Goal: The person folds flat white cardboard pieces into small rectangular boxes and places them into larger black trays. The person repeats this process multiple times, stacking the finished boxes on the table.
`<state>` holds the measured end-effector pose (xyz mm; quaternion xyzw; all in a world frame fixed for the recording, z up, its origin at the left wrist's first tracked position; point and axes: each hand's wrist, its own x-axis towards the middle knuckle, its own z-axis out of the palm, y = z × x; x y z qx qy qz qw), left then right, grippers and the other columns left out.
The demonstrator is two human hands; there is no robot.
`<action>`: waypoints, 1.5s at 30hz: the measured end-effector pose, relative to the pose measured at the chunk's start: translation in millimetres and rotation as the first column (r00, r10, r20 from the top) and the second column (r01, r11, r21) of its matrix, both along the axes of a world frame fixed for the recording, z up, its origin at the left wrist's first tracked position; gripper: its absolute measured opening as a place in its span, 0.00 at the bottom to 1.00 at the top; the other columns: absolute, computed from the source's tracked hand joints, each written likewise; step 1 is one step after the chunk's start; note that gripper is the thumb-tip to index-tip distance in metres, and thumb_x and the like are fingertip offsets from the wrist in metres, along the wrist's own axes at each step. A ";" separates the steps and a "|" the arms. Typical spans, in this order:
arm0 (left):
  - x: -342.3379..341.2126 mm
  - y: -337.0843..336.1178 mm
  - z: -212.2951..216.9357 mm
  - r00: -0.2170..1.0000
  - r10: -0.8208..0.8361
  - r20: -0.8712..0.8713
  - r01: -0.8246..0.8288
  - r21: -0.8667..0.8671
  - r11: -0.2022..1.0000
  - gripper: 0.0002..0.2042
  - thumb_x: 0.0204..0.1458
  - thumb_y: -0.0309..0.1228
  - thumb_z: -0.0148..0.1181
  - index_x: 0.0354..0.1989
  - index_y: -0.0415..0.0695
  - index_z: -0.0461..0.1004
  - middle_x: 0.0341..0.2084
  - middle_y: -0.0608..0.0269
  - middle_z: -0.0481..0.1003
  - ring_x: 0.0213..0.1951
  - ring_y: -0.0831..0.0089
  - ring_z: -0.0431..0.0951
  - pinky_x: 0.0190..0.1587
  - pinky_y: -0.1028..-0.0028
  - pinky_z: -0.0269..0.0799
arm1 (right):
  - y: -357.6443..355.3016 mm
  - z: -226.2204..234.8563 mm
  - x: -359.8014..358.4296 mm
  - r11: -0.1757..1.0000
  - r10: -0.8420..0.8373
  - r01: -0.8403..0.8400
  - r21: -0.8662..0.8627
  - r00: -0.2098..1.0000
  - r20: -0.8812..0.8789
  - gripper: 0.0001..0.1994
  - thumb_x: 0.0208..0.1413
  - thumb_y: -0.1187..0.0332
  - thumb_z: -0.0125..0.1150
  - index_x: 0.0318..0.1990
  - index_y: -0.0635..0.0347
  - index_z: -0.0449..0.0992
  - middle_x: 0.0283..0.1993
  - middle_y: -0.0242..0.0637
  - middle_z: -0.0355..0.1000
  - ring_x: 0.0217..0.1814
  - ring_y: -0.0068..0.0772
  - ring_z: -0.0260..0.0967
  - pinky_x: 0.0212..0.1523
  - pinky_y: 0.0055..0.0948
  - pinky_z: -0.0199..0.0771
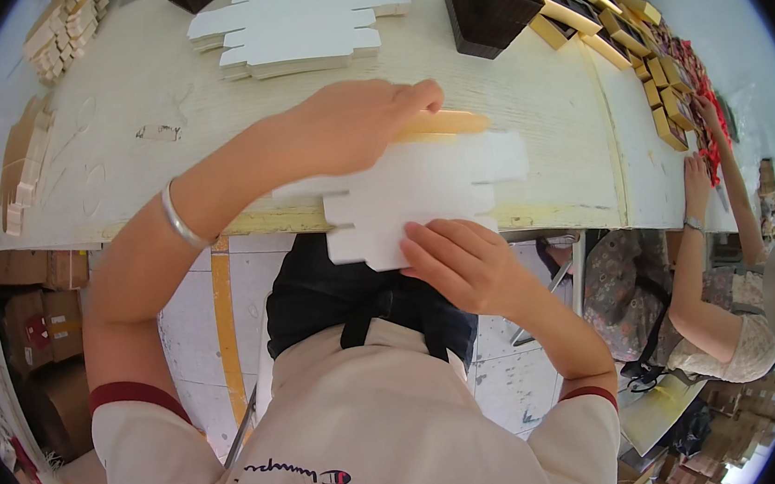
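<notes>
A white flat box blank (424, 182) with cut flaps lies at the table's near edge, its near part jutting out over my lap. Along its far side a strip is folded up and shows a golden-yellow face (455, 122). My left hand (353, 124), a silver bangle on its wrist, is closed at this folded strip, fingers curled; part of its grip is hidden. My right hand (454, 259) grips the near edge of the blank, with bent fingers over the white surface.
Beyond lies a stack of white box blanks (301, 22). Dark nested trays (492, 3) stand right of it. Golden boxes (603, 11) fill the far right, where a co-worker's hands (696, 173) reach near red items. Folded card pieces (26, 165) lie left.
</notes>
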<state>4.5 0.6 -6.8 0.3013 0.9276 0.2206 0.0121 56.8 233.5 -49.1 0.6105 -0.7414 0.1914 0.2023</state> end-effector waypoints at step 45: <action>9.6 -14.1 -2.3 0.953 0.167 0.254 -0.233 0.253 0.939 0.16 0.47 0.23 0.62 0.46 0.43 0.72 0.29 0.59 0.70 0.32 0.70 0.70 0.37 0.73 0.68 | -12.6 48.0 -37.7 0.935 -0.345 0.271 0.230 0.847 0.404 0.03 0.45 0.73 0.64 0.27 0.58 0.76 0.25 0.34 0.67 0.32 0.40 0.66 0.32 0.36 0.65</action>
